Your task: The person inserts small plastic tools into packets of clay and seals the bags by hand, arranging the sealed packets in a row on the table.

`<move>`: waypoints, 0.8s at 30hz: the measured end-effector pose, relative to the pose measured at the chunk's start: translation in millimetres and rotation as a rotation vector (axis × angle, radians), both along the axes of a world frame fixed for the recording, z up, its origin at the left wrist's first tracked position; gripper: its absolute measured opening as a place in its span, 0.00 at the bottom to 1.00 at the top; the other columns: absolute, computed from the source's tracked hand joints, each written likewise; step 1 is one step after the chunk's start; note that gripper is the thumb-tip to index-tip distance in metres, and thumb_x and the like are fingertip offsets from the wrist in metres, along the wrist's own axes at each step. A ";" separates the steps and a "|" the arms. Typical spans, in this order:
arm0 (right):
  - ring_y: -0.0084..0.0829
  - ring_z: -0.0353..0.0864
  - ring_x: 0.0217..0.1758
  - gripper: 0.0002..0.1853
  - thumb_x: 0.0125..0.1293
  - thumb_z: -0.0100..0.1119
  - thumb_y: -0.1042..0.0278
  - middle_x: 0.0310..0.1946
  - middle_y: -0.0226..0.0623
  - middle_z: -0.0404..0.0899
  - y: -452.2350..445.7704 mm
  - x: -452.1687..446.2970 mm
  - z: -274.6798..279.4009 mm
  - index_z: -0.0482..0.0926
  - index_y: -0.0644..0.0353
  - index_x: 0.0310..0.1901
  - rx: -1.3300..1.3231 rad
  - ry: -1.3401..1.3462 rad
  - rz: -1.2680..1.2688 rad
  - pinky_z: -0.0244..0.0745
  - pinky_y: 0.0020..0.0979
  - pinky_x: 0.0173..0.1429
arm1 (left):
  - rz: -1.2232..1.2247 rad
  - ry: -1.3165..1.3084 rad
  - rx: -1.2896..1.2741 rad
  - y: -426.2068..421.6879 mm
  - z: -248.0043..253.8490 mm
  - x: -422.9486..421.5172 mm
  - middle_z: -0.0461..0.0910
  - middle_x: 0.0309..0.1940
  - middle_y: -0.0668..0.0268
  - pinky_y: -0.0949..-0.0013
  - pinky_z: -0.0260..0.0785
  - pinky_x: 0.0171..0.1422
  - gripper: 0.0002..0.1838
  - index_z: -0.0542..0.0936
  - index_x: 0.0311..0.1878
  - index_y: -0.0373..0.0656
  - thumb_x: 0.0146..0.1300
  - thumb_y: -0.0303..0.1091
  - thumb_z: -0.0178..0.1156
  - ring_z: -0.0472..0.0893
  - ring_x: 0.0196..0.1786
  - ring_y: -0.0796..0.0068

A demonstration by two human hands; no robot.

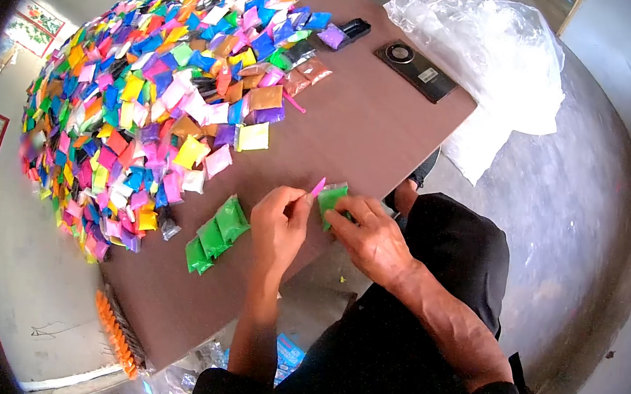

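Observation:
My left hand is closed, with a small pink plastic stick sticking out between thumb and fingers. Just to its right, my right hand pinches a green packet by the table's front edge. The stick's tip is close to the packet; I cannot tell whether they touch. Left of my left hand, several green packets lie overlapping in a row on the brown table.
A large heap of small coloured packets covers the table's left and far side. A dark phone and a black case lie at the back. Clear plastic sheeting hangs beyond the right edge. An orange-bristled brush is at the near left corner.

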State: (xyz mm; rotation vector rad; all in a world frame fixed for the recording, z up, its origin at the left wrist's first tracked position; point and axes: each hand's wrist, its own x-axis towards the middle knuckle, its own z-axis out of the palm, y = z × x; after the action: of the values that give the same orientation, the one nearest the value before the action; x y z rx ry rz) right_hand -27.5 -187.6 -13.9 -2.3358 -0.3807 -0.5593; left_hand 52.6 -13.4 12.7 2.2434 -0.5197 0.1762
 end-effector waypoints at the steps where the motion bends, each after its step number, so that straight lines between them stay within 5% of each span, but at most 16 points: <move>1: 0.44 0.81 0.53 0.19 0.55 0.67 0.77 0.50 0.41 0.79 1.5 1.1 -1.2 0.82 0.59 0.51 0.008 -0.006 -0.011 0.81 0.40 0.55 | -0.003 0.004 0.001 -2.0 4.0 -7.2 0.82 0.28 0.56 0.63 0.73 0.37 0.05 0.82 0.37 0.34 0.64 0.26 0.67 0.81 0.29 0.62; 3: 0.44 0.81 0.53 0.19 0.55 0.68 0.76 0.50 0.41 0.79 3.3 1.7 -2.0 0.82 0.59 0.51 0.013 -0.012 -0.017 0.81 0.40 0.54 | -0.019 0.042 0.010 -6.3 9.2 -20.2 0.81 0.29 0.54 0.59 0.73 0.36 0.04 0.81 0.36 0.37 0.63 0.25 0.67 0.82 0.30 0.54; 11: 0.46 0.83 0.50 0.16 0.62 0.69 0.73 0.53 0.45 0.78 4.6 2.8 2.4 0.82 0.60 0.52 0.090 0.003 -0.042 0.82 0.41 0.51 | 0.023 -0.165 0.139 1.7 -15.3 7.8 0.80 0.29 0.55 0.58 0.73 0.35 0.05 0.80 0.35 0.37 0.64 0.26 0.67 0.81 0.30 0.54; 13: 0.47 0.84 0.50 0.16 0.62 0.69 0.73 0.53 0.45 0.79 6.4 3.4 2.9 0.82 0.60 0.52 0.127 0.002 -0.054 0.83 0.41 0.51 | 0.039 -0.041 0.045 0.7 -8.8 4.4 0.82 0.30 0.56 0.67 0.72 0.36 0.05 0.82 0.38 0.34 0.65 0.26 0.67 0.81 0.29 0.68; 16: 0.47 0.84 0.49 0.16 0.62 0.69 0.73 0.52 0.45 0.79 5.9 3.1 3.5 0.82 0.61 0.52 0.180 0.041 -0.067 0.83 0.41 0.51 | 0.048 -0.001 -0.063 1.5 5.9 -12.8 0.82 0.28 0.59 0.69 0.71 0.35 0.05 0.83 0.39 0.34 0.66 0.27 0.67 0.78 0.28 0.74; 24: 0.43 0.87 0.44 0.12 0.61 0.70 0.71 0.48 0.38 0.82 8.9 5.3 10.4 0.85 0.60 0.46 0.138 0.077 -0.136 0.84 0.39 0.46 | 0.055 -0.063 0.031 0.6 -16.1 -15.4 0.81 0.27 0.58 0.66 0.71 0.34 0.05 0.82 0.37 0.35 0.66 0.27 0.67 0.80 0.27 0.71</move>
State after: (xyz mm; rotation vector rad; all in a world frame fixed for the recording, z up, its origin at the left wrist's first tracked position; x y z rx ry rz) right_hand -22.2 -178.8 -3.5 -2.2528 -0.1432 -0.5410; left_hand 37.1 -12.8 -3.4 2.2895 -0.4978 0.2691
